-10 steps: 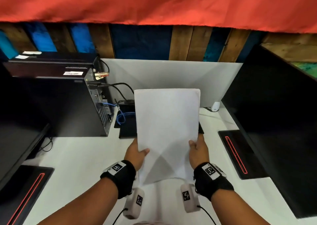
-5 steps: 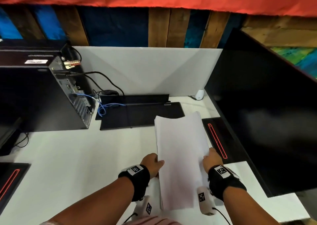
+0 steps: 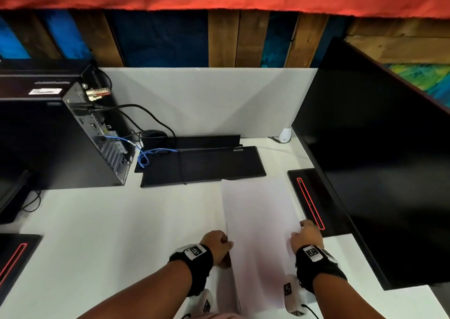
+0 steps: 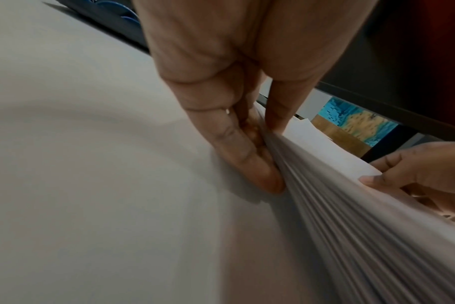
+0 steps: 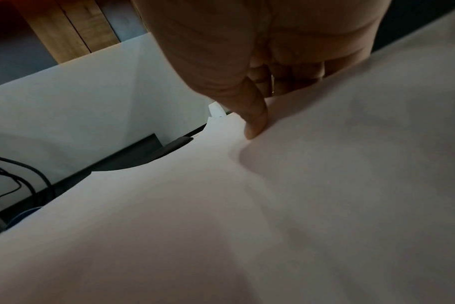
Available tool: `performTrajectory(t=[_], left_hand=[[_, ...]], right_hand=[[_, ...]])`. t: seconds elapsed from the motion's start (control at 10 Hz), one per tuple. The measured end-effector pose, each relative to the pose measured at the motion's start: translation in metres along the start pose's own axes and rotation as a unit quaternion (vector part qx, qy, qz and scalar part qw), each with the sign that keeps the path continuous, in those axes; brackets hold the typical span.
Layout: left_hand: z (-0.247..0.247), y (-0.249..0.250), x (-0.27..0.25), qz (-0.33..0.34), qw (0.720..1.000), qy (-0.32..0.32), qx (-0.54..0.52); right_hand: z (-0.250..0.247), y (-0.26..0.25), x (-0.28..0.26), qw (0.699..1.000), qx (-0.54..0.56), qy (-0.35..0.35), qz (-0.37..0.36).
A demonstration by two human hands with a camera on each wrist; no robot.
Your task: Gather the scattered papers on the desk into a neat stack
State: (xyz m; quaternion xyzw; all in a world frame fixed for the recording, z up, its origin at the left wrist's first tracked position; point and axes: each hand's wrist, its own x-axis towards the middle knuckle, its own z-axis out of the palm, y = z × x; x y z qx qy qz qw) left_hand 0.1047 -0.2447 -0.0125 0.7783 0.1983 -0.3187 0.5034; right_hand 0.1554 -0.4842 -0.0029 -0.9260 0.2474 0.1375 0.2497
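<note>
Papers [image 3: 258,226] pinched at both side edges by the hands, left [image 3: 217,245] and right [image 3: 307,236], right fingers hidden underneath.

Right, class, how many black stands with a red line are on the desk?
2. One stand lies right of the paper stack, by the right hand; the other sits at the picture's left edge, partly cut off. More may be hidden.

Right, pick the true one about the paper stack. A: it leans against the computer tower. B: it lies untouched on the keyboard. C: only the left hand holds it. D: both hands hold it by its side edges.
D: the left hand and right hand each grip one side edge of the paper stack.
</note>
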Motion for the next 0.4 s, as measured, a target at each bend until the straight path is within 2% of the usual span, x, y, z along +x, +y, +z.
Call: performTrajectory(t=[0.1,0.3,0.4], left_hand=[[-0.005,0.003,-0.006,-0.005,0.999,-0.007,-0.049],[-0.043,-0.001,-0.017,0.013,0.998,0.007,-0.062],[-0.073,-0.017,-0.029,0.021,0.997,0.023,-0.065]], right_hand=[[-0.001,-0.001,-0.001,1.0,-0.01,-0.001,0.015],[-0.002,0.0,-0.001,0.998,-0.048,-0.012,0.041],[-0.008,-0.014,0.0,0.999,-0.024,0.024,0.037]])
